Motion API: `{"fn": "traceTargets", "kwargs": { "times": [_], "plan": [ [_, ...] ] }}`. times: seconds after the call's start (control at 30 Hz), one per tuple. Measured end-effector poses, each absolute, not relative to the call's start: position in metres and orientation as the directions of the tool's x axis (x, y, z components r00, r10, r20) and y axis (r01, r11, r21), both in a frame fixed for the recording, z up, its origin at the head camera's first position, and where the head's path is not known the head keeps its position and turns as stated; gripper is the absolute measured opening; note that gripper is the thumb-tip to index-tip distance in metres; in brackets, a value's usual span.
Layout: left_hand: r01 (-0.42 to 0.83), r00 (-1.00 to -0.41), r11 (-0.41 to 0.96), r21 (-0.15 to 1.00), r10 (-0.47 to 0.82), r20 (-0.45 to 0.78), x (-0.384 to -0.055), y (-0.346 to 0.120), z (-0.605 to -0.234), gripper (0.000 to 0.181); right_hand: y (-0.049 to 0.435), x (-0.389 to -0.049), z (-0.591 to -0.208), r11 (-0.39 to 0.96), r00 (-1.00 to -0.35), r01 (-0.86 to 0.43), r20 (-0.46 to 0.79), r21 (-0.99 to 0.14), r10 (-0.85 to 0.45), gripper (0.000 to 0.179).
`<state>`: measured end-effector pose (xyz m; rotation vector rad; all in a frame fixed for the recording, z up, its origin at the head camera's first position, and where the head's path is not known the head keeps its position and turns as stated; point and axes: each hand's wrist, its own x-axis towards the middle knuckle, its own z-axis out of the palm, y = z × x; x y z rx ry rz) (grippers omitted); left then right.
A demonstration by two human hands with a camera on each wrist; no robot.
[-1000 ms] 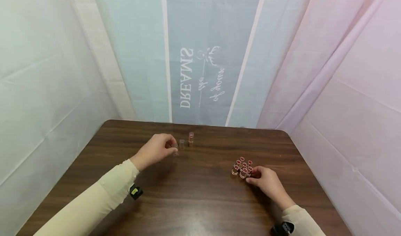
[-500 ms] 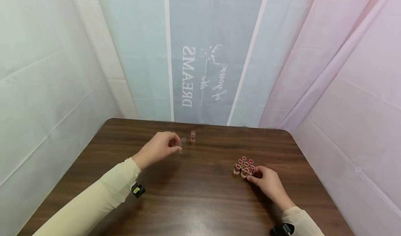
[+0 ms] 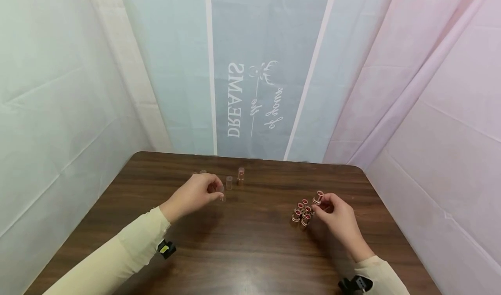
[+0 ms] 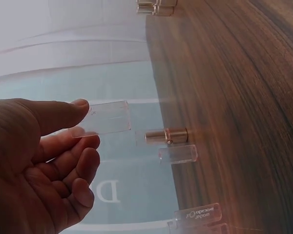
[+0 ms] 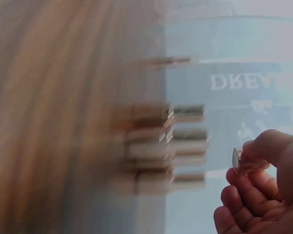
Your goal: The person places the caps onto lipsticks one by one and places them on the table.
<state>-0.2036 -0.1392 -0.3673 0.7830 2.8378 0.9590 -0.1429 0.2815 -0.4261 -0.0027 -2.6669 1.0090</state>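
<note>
My left hand [image 3: 193, 195] pinches a clear plastic cap [image 4: 107, 118] between thumb and fingers, above the table. Just beyond it stand another clear cap [image 3: 229, 182] and a rose-gold lipstick tube [image 3: 241, 175] with a clear cap over it. On the right side, my right hand [image 3: 339, 219] pinches an uncapped lipstick tube [image 3: 318, 197], red at its open top and held slightly tilted. This tube is raised beside a tight cluster of similar upright lipstick tubes [image 3: 297, 215]. The right wrist view is blurred, and fingers hide part of the held tube.
More clear caps [image 4: 200, 213] stand behind the left hand, mostly hidden by it in the head view. The brown wooden table [image 3: 250, 251] ends at a back edge against a hanging printed cloth [image 3: 254, 68]. Pale curtains flank both sides.
My right hand has lifted one lipstick tube up and away from the cluster. My left hand, still holding its clear cap, has shifted slightly left, away from the standing cap.
</note>
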Motion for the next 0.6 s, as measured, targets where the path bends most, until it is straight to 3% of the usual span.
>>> {"fn": "traceTargets", "kwargs": {
  "times": [0.27, 0.6],
  "plan": [
    [0.478, -0.851, 0.646, 0.595, 0.509, 0.131, -0.199, -0.136, -0.371, 0.012, 0.238, -0.146, -0.417, 0.612, -0.961, -0.194, 0.274, -0.766, 0.039, 0.019],
    [0.498, -0.847, 0.656, 0.567, 0.509, 0.154, -0.205, -0.128, -0.364, 0.013, 0.196, -0.161, -0.407, 0.568, -0.958, -0.266, 0.278, -0.779, -0.067, 0.018]
  ]
}}
